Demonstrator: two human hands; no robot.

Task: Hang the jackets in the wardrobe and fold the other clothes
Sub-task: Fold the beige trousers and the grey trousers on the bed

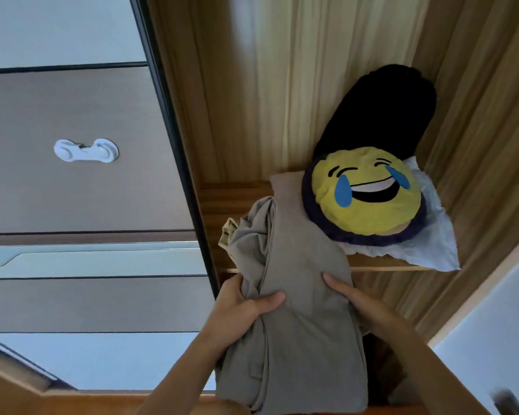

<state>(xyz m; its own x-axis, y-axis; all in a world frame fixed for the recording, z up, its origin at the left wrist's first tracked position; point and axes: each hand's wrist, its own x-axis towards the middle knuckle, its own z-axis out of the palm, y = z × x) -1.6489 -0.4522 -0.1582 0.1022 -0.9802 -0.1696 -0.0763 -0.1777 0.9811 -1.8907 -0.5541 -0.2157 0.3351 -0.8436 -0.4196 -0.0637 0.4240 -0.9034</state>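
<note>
A folded beige garment lies with its far end on a wooden wardrobe shelf and its near end held up in front of me. My left hand grips its left edge, thumb on top of the cloth. My right hand holds its right edge, thumb on top and fingers hidden under the fabric. The garment's top touches a yellow laughing-face cushion.
Behind the cushion a black bundle leans on the wardrobe's wooden back wall. White crumpled plastic lies under the cushion at the shelf's right. A sliding door with a white child lock stands on the left.
</note>
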